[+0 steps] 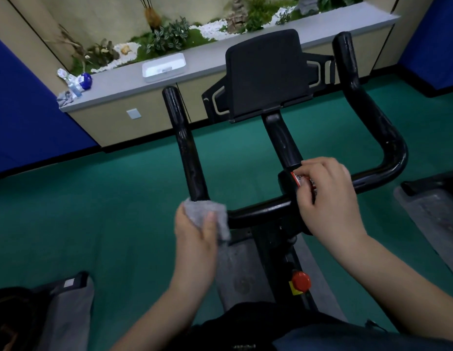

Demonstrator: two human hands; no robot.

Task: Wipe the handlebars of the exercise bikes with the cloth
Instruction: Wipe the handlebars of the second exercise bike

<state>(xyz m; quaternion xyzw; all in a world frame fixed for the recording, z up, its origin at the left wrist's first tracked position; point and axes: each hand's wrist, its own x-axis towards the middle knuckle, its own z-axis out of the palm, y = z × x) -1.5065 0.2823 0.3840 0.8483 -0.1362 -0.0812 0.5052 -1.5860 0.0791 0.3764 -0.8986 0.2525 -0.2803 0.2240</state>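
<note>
L hand [195, 231] grip curled tight, thumb up; R hand [326, 198] fingers curled, both forearms extended fwd.

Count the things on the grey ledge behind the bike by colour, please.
White tray: 1
Blue round jar: 1
Clear bottle: 1
Grey crumpled cloth: 1
Total: 4

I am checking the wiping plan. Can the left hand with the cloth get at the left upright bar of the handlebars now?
Probably yes. The left hand holds the cloth at the base of the left upright bar, and nothing blocks the way up.
</note>
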